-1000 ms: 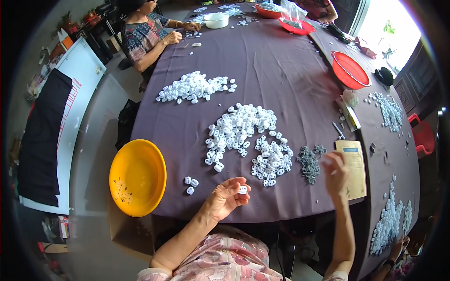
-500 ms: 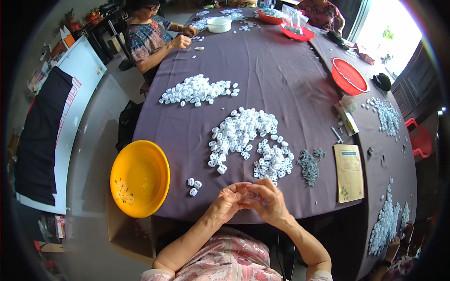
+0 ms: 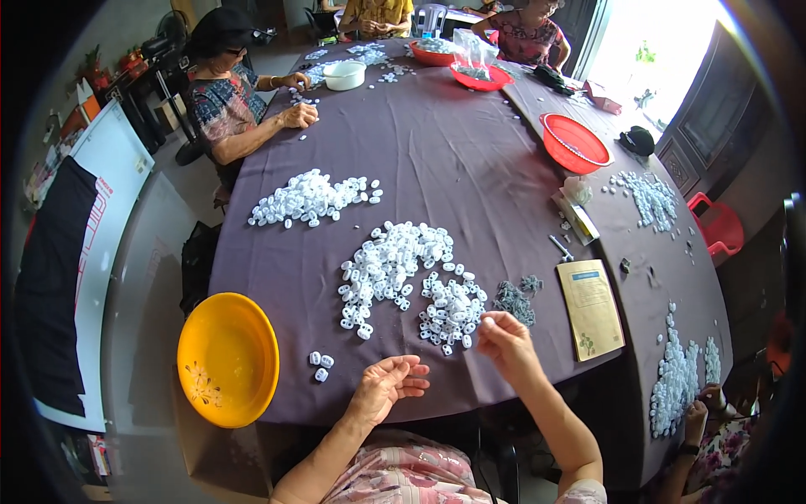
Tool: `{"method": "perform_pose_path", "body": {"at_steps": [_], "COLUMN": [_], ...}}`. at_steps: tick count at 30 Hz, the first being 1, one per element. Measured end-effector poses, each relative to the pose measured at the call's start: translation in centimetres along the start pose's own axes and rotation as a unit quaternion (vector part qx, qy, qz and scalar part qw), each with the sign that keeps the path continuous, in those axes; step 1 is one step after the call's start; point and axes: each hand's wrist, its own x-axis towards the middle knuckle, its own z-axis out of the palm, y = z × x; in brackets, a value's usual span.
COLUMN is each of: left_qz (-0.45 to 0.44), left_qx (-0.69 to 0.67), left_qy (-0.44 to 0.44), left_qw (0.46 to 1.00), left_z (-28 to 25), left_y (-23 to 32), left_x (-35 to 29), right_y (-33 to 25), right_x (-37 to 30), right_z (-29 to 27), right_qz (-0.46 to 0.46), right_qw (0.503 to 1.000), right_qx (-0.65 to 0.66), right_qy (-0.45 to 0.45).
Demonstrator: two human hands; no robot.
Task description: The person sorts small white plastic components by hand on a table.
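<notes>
Near the front edge of the table, my left hand (image 3: 389, 390) is held with its fingers apart, and I make out nothing in it. My right hand (image 3: 506, 340) is closed in a pinch beside a smaller heap of white pieces with dark holes (image 3: 452, 312); what its fingertips hold, if anything, is too small to see. Just beyond that hand lies a heap of small grey parts (image 3: 514, 302). A larger mound of white oval pieces (image 3: 390, 256) spreads ahead of my hands. Several similar pieces (image 3: 321, 364) lie apart at the left.
A yellow basin (image 3: 252, 336) stands at the table's left edge. Another white heap (image 3: 306, 200) lies farther off. On the right are a tan booklet (image 3: 592, 315) and a red basket (image 3: 571, 139). Co-workers sit around the table, one at the far left (image 3: 231, 109).
My hands, together before, have come apart. The right one has moved right and forward toward the heaps; the left has opened its fingers. The whole view has shifted too.
</notes>
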Motion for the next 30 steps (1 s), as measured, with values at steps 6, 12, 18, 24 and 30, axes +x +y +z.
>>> {"method": "perform_pose_path", "body": {"at_steps": [6,12,18,24,30], "left_qz": [-0.008,0.003,0.005,0.001,0.015], "left_qx": [-0.013,-0.005,-0.007,-0.015,-0.004], "left_qy": [-0.014,-0.007,-0.022,-0.045,-0.040], "left_qw": [1.000,1.000,1.000,0.999,0.999], "left_z": [-0.4,-0.5,-0.2,-0.3,-0.8], "left_y": [0.2,-0.1,-0.6,-0.6,-0.4], "left_x": [0.2,0.0,0.3,0.2,0.0], "right_y": [-2.5,-7.0,-24.4,-14.1,-7.0], "right_x": [0.6,7.5,17.6,17.7,10.1], "right_z": [-3.0,-8.2,-12.9,-12.9,-4.0], "right_qz": [-0.004,-0.058,-0.371,-0.284,-0.116], "right_qw": [0.999,0.987,0.928,0.951,0.992], "right_qx": [0.043,0.075,0.019,0.070,-0.028], "right_qy": [0.032,-0.127,0.005,-0.099,0.034]}}
